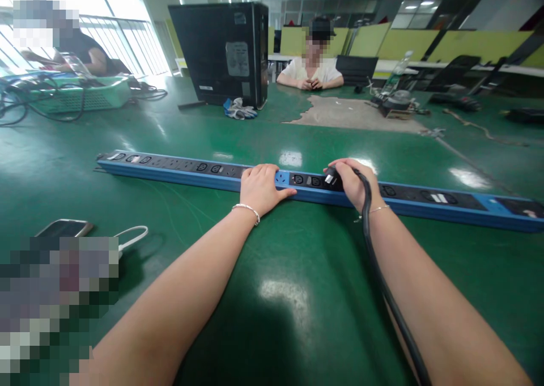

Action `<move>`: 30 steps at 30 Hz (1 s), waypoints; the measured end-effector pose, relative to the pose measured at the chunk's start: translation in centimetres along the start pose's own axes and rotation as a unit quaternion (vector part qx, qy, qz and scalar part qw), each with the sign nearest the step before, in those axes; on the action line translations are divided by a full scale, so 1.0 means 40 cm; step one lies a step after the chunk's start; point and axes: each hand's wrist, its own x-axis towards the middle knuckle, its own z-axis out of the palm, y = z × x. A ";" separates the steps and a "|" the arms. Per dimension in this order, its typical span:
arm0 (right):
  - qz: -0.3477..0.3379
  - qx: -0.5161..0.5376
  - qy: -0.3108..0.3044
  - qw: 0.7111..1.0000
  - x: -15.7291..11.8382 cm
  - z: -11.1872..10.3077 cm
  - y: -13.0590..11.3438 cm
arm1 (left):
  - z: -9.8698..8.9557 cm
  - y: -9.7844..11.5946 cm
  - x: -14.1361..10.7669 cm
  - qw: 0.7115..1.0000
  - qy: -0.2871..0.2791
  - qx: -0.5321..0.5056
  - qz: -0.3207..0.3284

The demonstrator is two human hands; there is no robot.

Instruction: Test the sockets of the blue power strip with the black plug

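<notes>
along power strip (pixel 312 192) edge, gap between hands (pixel 260 189)

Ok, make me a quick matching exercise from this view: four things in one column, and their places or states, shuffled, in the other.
Things
1. Left hand
2. Right hand
3. Blue-and-grey gloves
4. Green basket

Places and states
A. Holding the black plug
B. Near the picture's left edge
C. Laid on the power strip, next to its blue socket
D. At the foot of the black computer case

Pairs: 1-C; 2-A; 3-D; 4-B
</notes>
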 end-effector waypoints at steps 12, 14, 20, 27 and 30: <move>-0.041 -0.069 -0.038 0.996 -0.005 -0.024 -0.012 | 0.000 0.000 -0.001 1.000 0.003 -0.002 0.001; -0.042 -0.070 -0.034 0.996 -0.006 -0.020 -0.010 | 0.000 0.001 -0.001 1.000 0.003 -0.002 0.000; -0.050 -0.089 -0.010 0.995 -0.010 -0.004 -0.002 | 0.004 0.000 0.000 1.000 0.003 -0.006 0.001; -0.063 -0.155 0.046 0.985 -0.033 0.015 -0.015 | 0.007 -0.001 -0.001 1.000 0.017 -0.005 0.004; -0.067 -0.169 0.054 0.982 -0.041 0.015 -0.019 | 0.007 -0.002 -0.001 1.000 0.015 -0.004 0.004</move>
